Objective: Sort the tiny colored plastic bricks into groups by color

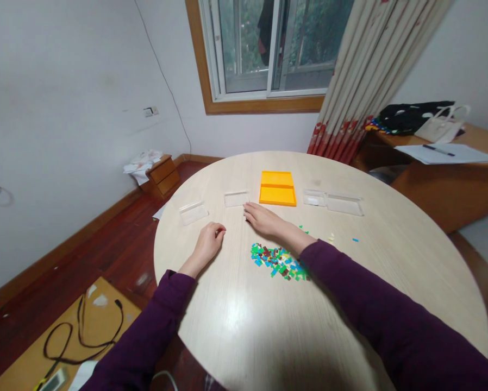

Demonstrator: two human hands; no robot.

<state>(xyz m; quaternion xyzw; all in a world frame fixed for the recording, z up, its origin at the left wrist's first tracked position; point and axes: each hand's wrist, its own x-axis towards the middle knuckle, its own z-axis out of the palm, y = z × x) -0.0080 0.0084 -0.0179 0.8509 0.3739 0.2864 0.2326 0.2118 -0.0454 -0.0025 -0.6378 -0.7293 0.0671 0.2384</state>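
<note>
My left hand (208, 243) rests low over the left part of the round table, fingers curled in and thumb against the index finger. Whatever may be inside it is hidden. My right hand (263, 218) reaches across to the near right corner of a clear plastic box (236, 199), its fingers bent together and pointing left. A tiny dark spot shows under those fingertips, too small to name. Beneath my right forearm lies a loose pile of small bricks (279, 260) in green, blue, brown, white and yellow, partly covered by the sleeve.
An open orange case (277, 195) lies beyond my right hand. Another clear box (193, 213) is at the left, and a hinged clear box (332, 202) at the right. A blue brick (355, 240) and pale pieces (331, 237) lie apart on the table (390, 293).
</note>
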